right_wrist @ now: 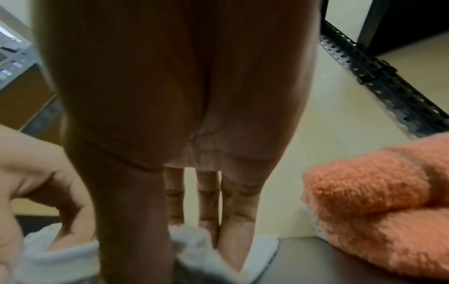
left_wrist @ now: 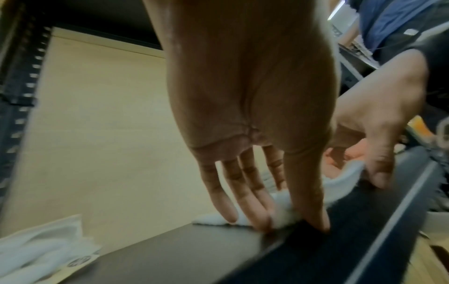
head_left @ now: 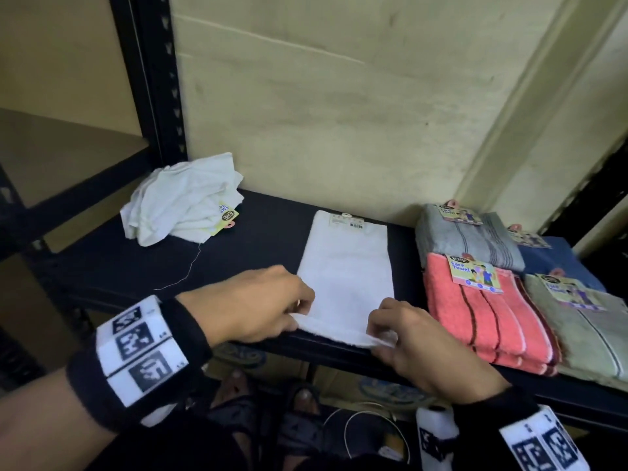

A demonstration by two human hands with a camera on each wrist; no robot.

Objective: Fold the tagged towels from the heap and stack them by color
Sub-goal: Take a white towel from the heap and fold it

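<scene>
- White terry towel (head_left: 345, 277): near shelf (head_left: 238, 266) edge, mid-fold; soft, light, limp. Left hand (head_left: 248, 307) and right hand (head_left: 418, 338) each pinch a near corner, the likely best hold.
- Long axis: runs front to back, barcode tag at far end.
- Beyond left: white heap (head_left: 183, 205).

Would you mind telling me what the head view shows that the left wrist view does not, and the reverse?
Only the head view shows the folded stacks: grey towels, coral towels, a blue towel and beige towels, plus the barcode tag at the flat white towel's far end.

Only the left wrist view shows the left hand's fingertips pressing the near edge against the shelf.

Both show the left hand and right hand pinching that near edge, and the crumpled white heap.
</scene>
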